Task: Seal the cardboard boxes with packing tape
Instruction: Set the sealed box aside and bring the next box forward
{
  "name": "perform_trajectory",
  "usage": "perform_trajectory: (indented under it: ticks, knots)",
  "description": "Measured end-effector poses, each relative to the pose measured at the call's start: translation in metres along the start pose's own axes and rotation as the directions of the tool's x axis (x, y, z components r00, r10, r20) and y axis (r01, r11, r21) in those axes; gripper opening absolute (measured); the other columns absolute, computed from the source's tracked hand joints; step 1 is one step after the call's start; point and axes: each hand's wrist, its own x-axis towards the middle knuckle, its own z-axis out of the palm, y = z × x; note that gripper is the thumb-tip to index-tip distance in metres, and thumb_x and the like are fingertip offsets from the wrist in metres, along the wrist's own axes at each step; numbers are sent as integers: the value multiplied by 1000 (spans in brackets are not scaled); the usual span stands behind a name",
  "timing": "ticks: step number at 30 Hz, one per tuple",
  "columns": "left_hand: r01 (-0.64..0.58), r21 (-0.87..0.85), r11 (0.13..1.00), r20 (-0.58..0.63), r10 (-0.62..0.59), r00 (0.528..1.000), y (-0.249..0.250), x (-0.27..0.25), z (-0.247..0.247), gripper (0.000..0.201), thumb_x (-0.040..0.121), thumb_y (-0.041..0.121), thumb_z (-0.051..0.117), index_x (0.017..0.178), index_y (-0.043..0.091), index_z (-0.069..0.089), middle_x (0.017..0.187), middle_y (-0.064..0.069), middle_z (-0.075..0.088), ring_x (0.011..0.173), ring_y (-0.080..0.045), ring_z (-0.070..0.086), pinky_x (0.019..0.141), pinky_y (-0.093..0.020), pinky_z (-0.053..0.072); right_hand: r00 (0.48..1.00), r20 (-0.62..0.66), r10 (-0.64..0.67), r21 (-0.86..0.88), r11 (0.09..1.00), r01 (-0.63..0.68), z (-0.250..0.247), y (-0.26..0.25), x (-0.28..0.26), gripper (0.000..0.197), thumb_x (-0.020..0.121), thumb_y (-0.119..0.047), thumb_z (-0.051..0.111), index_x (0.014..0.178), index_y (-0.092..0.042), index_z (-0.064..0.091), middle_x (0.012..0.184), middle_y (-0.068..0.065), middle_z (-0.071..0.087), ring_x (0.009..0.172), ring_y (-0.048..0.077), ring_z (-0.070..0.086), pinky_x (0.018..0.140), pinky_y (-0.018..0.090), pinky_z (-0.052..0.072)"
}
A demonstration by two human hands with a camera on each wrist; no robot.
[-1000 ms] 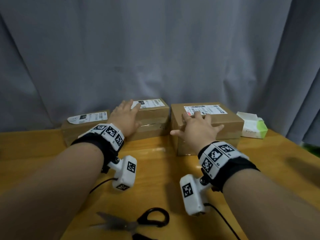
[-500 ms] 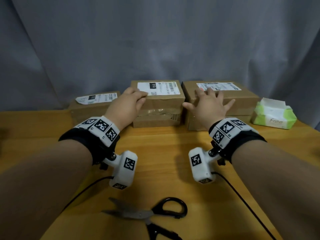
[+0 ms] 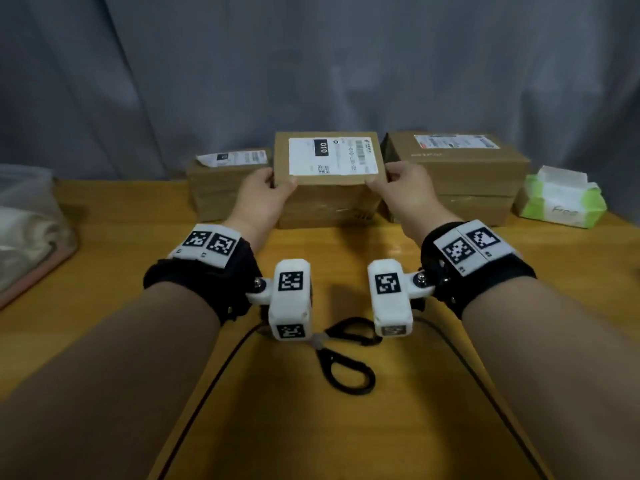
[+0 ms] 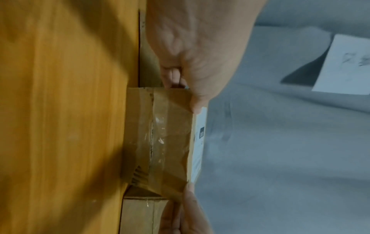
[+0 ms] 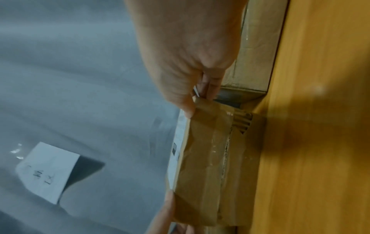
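The left hand (image 3: 265,199) holds the near left corner of the middle box (image 3: 329,178), the thumb on the top edge and the fingers curled around the left side. The right hand (image 3: 403,192) holds the near right corner in the same way. The box stands at the far middle of the table (image 3: 104,271), between two other boxes.

I think the grip is only at the upper corners, so the box can tilt or slip if it is heavy. The old tape on the near face looks wrinkled and split along the seam, and the cardboard at its lower right is torn open. A hard squeeze there may tear it more, and new tape may not stick well on the wrinkles.

The left box (image 3: 221,181) and the right box (image 3: 457,174) stand just beside it, so the fingers have little room and may push these boxes. The scissors (image 3: 346,358) lie open on the near table, in the way if the box is pulled toward the person. A tissue pack (image 3: 561,199) lies at the far right, a plastic container (image 3: 31,223) at the left. I see no tape roll.
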Motion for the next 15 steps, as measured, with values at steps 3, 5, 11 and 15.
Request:
perform_trajectory:
  ticks: [3,5,11,15]
  knots:
    - [12,-73,997,-66,-17,998,1,-17,-3,40,92,25,60,128,9,52,108,4,60,102,-12,60,91,-26,49,1000,-9,0,141,990,1,-1,0,-27,37,94,-16,60,130,-10,56,105,-9,62,104,9,59,80,18,49]
    - [41,-72,997,-95,-47,994,1,-21,-3,44,91,27,62,130,10,50,115,1,60,104,-13,59,89,-26,50,1000,-23,3,191,982,1,-1,5,-38,41,94,-17,59,134,-13,52,116,-9,62,105,3,53,89,20,47]
    - [44,0,999,-100,-44,994,-2,-11,-5,48,91,36,59,132,14,49,120,1,60,104,-13,59,88,-28,51,997,-68,25,273,962,-6,-1,26,-30,40,93,-26,61,131,-17,52,123,-6,61,112,9,58,88,28,52]
    - [47,-5,999,-92,-47,995,-5,-6,-11,39,92,42,56,122,17,60,107,8,65,95,-5,61,78,-19,50,998,-61,21,317,948,-1,2,28,-19,36,90,-34,65,122,-20,57,112,-9,65,92,4,61,71,23,49]
